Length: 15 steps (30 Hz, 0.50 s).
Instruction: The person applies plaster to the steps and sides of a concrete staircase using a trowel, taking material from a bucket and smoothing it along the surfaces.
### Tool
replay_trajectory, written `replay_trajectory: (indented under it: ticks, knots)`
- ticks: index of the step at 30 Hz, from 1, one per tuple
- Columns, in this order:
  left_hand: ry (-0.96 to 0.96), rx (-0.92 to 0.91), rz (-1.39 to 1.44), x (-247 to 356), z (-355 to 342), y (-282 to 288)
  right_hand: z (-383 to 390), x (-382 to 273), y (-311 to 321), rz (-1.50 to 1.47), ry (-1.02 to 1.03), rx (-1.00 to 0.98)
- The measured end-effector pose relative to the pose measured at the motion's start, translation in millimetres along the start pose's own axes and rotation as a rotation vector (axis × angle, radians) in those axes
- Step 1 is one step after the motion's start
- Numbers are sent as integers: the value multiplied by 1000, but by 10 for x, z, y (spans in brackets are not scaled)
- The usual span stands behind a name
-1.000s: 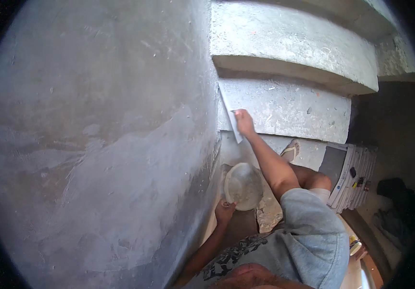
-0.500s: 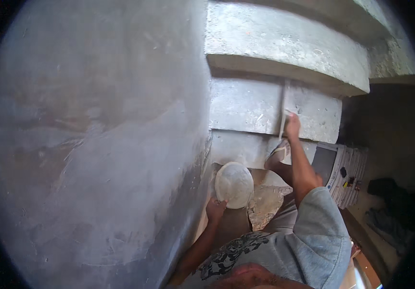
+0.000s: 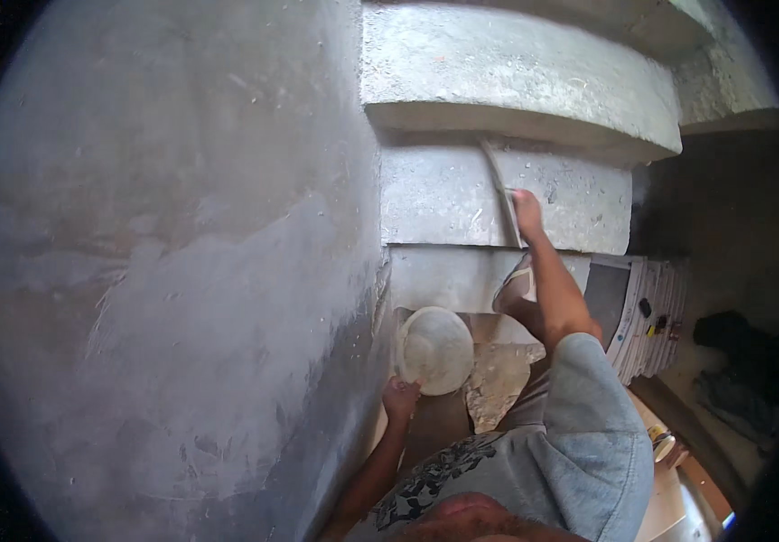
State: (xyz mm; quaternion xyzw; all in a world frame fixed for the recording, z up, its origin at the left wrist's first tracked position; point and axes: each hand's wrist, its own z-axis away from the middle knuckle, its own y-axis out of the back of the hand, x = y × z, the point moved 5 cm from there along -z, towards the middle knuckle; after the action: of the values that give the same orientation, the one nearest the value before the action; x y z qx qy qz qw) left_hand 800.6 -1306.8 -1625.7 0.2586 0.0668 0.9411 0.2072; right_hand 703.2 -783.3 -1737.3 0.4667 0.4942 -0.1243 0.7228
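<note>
My left hand [image 3: 400,399] is closed on the near left rim of a round, whitish, shallow bowl [image 3: 436,352], whose surface is smeared and dusty. Ahead and to the right, my right hand [image 3: 527,212] is closed round the handle of a long, thin, trowel-like flat tool [image 3: 498,176], seen nearly edge-on. The tool lies across the tread of a grey concrete step [image 3: 443,194], from the foot of the riser to the step's front edge. How hard it presses there I cannot tell.
A plastered wall [image 3: 181,271] fills the left side. Higher up rises another concrete step [image 3: 516,72]. My sandalled foot [image 3: 517,287] stands on the step below, near a broken rough slab [image 3: 498,379]. Stacked pale panels [image 3: 651,316] and dark cloth [image 3: 746,370] lie to the right.
My right hand has moved left along the step with the tool, which now tilts the other way. My left hand and the bowl have hardly moved. The view has shifted slightly.
</note>
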Motion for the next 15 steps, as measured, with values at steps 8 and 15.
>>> replay_trajectory:
  ticks: [8, 15]
  knots:
    - [-20, 151, -126, -55, 44, 111, 558, -215, 198, 86, -7, -67]
    - [49, 64, 15, -84, 53, 45, 1369, -769, -1277, -77, -1, -488]
